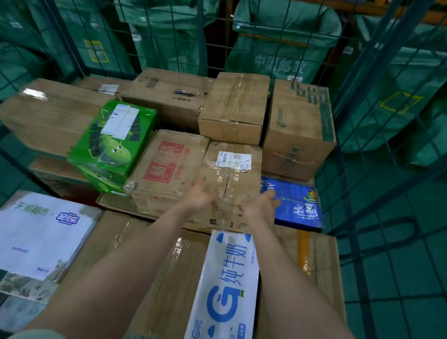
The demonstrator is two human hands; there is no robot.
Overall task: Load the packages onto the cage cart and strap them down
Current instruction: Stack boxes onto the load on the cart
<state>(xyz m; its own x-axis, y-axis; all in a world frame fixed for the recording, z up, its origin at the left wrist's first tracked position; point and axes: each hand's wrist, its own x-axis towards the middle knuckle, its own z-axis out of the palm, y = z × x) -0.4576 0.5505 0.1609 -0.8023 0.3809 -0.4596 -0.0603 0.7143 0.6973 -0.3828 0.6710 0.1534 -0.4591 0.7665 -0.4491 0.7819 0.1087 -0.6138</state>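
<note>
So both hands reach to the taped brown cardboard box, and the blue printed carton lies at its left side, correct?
Not quite: the head view shows the left hand and right hand at the taped brown cardboard box, but the blue printed carton lies at its right side.

The white milk carton with blue lettering (225,287) runs off the bottom edge. Print on the small white shipping label (233,160) is too small to read. At the back, the green fabric mail sacks (250,48) are blurred.
</note>
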